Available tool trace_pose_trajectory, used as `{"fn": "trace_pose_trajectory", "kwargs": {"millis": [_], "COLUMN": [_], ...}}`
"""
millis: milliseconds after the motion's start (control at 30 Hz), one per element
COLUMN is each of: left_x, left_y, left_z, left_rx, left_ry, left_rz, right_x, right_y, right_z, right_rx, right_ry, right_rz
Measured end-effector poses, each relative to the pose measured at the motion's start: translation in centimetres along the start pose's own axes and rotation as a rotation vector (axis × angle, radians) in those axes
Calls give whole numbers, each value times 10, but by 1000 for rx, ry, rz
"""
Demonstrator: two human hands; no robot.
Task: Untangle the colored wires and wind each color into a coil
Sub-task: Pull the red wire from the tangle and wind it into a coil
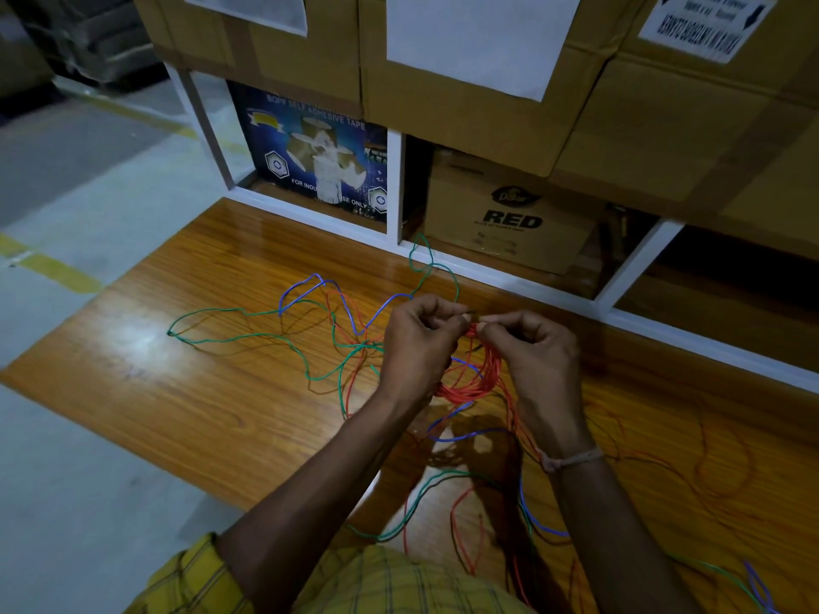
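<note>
left hand & right hand pinching looped red wire, glossy wood table

A warehouse storeroom: taped cardboard cartons stacked on white shelving, yellow-lined concrete floor

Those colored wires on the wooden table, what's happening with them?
A person is gathering the thin red wire into a coil, left hand and right hand both pinching its top above the glossy wooden table. The thin green wire and thin blue wire lie loose and tangled across it, not yet coiled.
</note>
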State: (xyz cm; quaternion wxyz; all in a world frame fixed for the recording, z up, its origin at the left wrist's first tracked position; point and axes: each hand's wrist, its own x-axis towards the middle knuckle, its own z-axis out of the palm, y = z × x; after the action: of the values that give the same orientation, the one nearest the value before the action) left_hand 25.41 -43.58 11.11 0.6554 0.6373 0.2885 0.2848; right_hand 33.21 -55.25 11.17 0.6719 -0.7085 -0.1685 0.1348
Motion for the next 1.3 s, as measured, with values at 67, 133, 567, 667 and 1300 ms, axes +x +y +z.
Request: {"fn": "trace_pose_trajectory", "kwargs": {"millis": [67, 133, 567, 667, 1300], "left_x": [0, 0, 4, 5, 2], "left_y": [-2, -4, -11, -11, 0], "left_z": [0, -1, -1, -2, -5], "left_rx": [28, 55, 103, 123, 62], "left_ry": [-4, -13, -28, -81, -88], "left_rz": [25, 47, 82, 80, 4], "right_x": [1, 1, 4, 4, 12], "right_y": [1, 1, -2, -2, -22], "right_z": [1, 1, 1, 0, -16], "right_rx": [14, 38, 130, 133, -292], "right_ry": [6, 13, 51, 42, -182], "right_rz": [6, 16, 101, 113, -154]}}
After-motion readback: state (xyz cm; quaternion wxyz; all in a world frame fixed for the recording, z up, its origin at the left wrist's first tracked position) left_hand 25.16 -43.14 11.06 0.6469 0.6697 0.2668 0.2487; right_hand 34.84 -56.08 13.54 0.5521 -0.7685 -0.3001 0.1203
